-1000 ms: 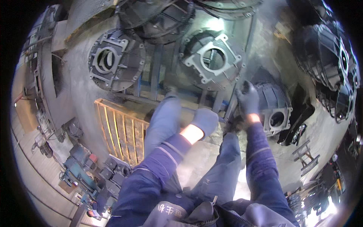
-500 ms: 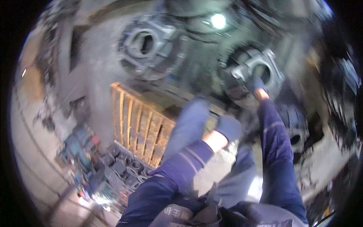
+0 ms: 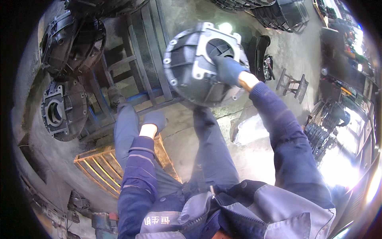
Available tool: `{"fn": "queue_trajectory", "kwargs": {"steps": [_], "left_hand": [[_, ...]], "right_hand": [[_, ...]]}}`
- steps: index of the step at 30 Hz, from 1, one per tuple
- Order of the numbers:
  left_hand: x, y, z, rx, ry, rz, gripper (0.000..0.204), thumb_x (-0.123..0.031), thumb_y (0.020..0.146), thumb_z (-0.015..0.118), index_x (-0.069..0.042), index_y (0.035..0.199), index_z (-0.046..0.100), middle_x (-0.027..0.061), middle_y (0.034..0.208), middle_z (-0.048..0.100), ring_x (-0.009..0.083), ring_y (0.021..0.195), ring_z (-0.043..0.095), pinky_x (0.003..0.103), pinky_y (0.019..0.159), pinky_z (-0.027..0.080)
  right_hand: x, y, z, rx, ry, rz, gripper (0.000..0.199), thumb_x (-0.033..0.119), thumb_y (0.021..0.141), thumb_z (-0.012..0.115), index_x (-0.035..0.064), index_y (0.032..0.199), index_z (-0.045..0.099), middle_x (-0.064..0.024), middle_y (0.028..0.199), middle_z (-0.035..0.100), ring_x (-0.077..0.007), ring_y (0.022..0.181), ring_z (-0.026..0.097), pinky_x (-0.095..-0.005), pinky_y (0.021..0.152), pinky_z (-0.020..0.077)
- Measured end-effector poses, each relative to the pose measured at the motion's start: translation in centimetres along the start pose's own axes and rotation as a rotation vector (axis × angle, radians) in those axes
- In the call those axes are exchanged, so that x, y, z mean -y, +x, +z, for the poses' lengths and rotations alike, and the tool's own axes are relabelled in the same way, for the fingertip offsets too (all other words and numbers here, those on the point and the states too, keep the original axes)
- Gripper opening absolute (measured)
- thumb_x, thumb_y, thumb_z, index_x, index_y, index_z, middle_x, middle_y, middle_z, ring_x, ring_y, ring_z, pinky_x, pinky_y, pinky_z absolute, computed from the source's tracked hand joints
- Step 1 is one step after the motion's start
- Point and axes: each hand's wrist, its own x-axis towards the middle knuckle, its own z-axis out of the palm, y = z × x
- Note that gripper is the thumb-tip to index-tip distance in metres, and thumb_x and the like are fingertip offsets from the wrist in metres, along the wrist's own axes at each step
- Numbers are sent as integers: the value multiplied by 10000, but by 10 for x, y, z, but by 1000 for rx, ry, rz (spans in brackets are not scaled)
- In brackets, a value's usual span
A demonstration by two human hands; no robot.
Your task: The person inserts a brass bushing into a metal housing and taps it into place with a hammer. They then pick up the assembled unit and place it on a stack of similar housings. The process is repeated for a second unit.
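My right hand (image 3: 230, 71), in a dark glove, grips a large round cast-metal housing (image 3: 187, 67) by the rim of its central opening. The housing has a pale machined flange and bolt lugs around its edge. It hangs tilted in front of my right leg, seemingly off the floor. My left hand (image 3: 154, 120), also gloved, is beside my left knee and away from the housing; its fingers are mostly hidden. Farther left, a similar housing (image 3: 55, 112) lies with its opening up, at the end of a dark metal frame (image 3: 138, 55).
More dark housings (image 3: 73, 44) stand at the far left, and others (image 3: 282, 16) at the far right. A yellow slatted crate (image 3: 97, 166) is by my left leg. On the right are a small metal stand (image 3: 292, 85), a white sack (image 3: 250, 129) and stacked parts (image 3: 320, 135).
My view has swung to the right. The housing under my right hand now appears nearer and raised, away from the metal frame. My left hand has come down beside my left knee.
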Motion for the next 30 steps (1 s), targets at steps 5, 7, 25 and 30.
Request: {"fn": "queue_trajectory", "kwargs": {"steps": [5,7,25,30], "left_hand": [[-7,8,9,-22,22,2,412,-372,940,582,-29,1049,782,245,1124,729,414,1058,704,494,915,552],[-11,14,12,-46,3,-10,458,-409,929,593,-1,1034,773,280,1091,721,430,1046,700,506,915,544],[-98,-18,48,-301,53,-87,177,-187,830,646,-78,860,781,144,826,747,331,806,738,466,698,567],[-127,-47,32,-532,-172,-74,149,-161,840,635,-64,810,744,146,791,726,338,776,724,455,675,559]], "right_hand": [[-77,-13,30,-102,-25,287,530,333,793,818,17,1185,653,-302,1106,710,-463,1087,679,-496,960,522],[-107,-4,50,-136,-26,377,544,361,781,830,21,1170,657,-309,1097,710,-466,1087,680,-501,961,521],[-242,92,175,-199,489,272,576,369,754,878,-56,1078,664,-245,1013,727,-408,943,693,-463,830,518],[-231,97,175,-335,333,309,574,382,751,873,-44,1076,668,-237,998,741,-403,922,711,-450,822,535]]}}
